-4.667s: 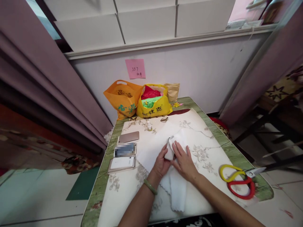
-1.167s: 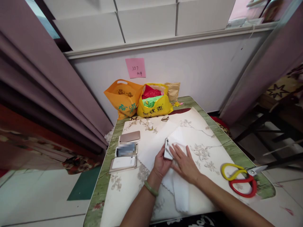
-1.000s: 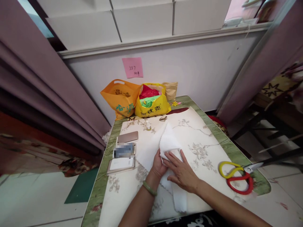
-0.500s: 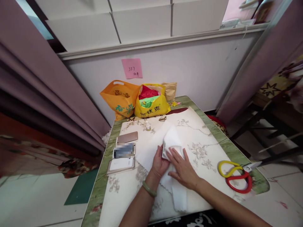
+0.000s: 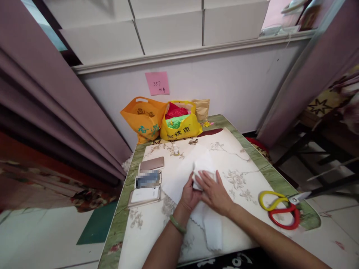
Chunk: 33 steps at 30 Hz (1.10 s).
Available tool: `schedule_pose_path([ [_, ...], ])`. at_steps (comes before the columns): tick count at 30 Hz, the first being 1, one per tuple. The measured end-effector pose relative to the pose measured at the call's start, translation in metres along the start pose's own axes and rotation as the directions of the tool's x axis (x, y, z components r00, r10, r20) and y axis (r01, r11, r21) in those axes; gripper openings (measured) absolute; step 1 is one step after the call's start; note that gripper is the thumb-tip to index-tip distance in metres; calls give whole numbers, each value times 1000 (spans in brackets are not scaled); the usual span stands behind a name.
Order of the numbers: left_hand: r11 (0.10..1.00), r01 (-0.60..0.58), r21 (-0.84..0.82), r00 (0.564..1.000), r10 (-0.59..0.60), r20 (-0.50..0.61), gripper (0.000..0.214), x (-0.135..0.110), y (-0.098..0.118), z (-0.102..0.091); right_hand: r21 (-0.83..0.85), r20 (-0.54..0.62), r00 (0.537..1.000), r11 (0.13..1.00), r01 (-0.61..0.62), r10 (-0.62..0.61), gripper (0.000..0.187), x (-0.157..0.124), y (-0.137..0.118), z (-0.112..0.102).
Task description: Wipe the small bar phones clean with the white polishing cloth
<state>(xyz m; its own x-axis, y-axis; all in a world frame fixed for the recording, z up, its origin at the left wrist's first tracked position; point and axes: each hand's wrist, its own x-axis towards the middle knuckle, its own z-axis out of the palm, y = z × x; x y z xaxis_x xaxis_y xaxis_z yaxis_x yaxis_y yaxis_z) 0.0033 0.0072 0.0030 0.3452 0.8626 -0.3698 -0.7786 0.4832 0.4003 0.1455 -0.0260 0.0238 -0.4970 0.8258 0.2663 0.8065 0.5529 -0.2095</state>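
My left hand (image 5: 190, 196) is closed round the edge of a flat phone (image 5: 198, 186), whose dark rim shows between my hands. Over its face lies a folded part of a white cloth (image 5: 201, 164), and my right hand (image 5: 215, 196) presses that cloth down with its fingers laid along it. The rest of the cloth spreads beneath both hands, with one strip hanging towards me. Most of the phone is hidden by the cloth and fingers.
Three more phones lie in a column at left: a brownish one (image 5: 152, 163), a blurred-out one (image 5: 148, 179) and a white-backed one (image 5: 145, 195). Scissors (image 5: 293, 200) with yellow and red handles rest at right. Behind stand an orange bag (image 5: 144, 119) and a yellow bag (image 5: 181, 129).
My right hand has slid slightly up and left over the phone, and the cloth's raised fold has been drawn down and flattened. My left hand keeps its grip.
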Motion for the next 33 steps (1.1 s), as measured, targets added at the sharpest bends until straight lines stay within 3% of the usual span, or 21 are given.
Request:
schedule_pose_path([
  [2, 1000, 27, -12, 998, -27, -48, 23, 2, -1, -4, 15, 18, 991, 992, 129, -129, 73, -9, -7, -3],
  [4, 999, 35, -7, 998, -35, -43, 23, 2, -1, -2, -5, 14, 990, 990, 144, -144, 71, -7, -6, -6],
  [7, 1000, 7, 21, 999, -8, 40, 29, 0, -1, 9, -82, -38, 999, 996, -22, 19, 63, 13, 10, -11],
  [11, 993, -92, 68, 993, 86, 86, 35, -4, -2, 15, -117, -121, 970, 967, -226, 212, 59, 31, 22, -17],
  [16, 983, -152, 107, 988, 149, 37, 23, -5, -4, 4, -100, -66, 997, 995, 21, -28, 68, 15, 10, -19],
  [22, 979, -93, 184, 994, 80, 75, 41, -9, -1, 13, -98, -136, 977, 980, -175, 161, 59, 18, 23, -25],
  [27, 963, -135, 233, 988, 114, 104, 33, -11, -1, 12, -74, -100, 995, 997, -17, 10, 64, 8, 14, -23],
  [33, 975, -101, 199, 995, 99, 20, 36, -9, -4, 10, -20, -144, 989, 1000, 12, -14, 71, -23, -10, -12],
])
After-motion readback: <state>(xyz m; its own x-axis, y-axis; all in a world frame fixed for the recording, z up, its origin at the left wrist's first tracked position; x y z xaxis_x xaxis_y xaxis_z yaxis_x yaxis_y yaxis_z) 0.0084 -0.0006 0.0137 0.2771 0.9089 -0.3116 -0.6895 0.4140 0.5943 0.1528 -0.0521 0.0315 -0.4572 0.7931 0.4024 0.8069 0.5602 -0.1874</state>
